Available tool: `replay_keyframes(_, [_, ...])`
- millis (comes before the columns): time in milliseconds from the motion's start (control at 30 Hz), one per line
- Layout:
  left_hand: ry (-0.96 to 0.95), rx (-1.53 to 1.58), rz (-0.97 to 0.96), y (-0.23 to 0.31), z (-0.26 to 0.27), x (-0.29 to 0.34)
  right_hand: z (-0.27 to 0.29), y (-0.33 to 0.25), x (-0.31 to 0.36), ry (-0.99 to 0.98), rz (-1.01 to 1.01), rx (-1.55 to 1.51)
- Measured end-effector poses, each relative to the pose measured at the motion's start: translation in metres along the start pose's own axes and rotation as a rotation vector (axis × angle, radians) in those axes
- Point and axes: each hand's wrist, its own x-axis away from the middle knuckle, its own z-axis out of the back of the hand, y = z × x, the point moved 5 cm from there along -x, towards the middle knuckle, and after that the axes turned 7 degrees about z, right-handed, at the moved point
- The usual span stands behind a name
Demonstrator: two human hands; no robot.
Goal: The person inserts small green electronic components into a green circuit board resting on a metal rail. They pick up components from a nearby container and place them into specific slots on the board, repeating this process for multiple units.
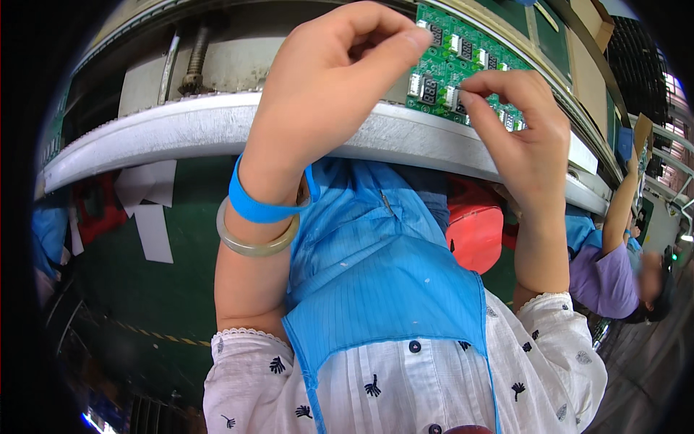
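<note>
Both grips pinch at green circuit board, long axis running left-right.

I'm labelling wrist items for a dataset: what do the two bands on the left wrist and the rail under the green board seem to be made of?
The blue band looks like soft matte plastic or rubber: flat, even colour. The pale green bangle looks like polished stone or glass: translucent and glossy. The rail looks like bare brushed metal, grey with a dull sheen. The circuit board has a glossy green coating.

just the one head cam, looking steeply down, close on the hands; fisheye bends the bench edge
</note>
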Motion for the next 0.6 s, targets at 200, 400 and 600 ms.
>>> replay_keyframes(200, [0.129, -0.031, -0.190, 0.012, 0.012, -0.002, -0.036, -0.013, -0.012, -0.099, 0.239, 0.115])
replay_keyframes(400, [0.110, -0.122, -0.153, 0.011, 0.011, 0.000, -0.040, -0.010, -0.014, -0.147, 0.196, 0.194])
replay_keyframes(600, [0.108, -0.081, -0.111, 0.002, 0.014, -0.002, -0.013, 0.023, 0.015, -0.082, 0.094, 0.292])
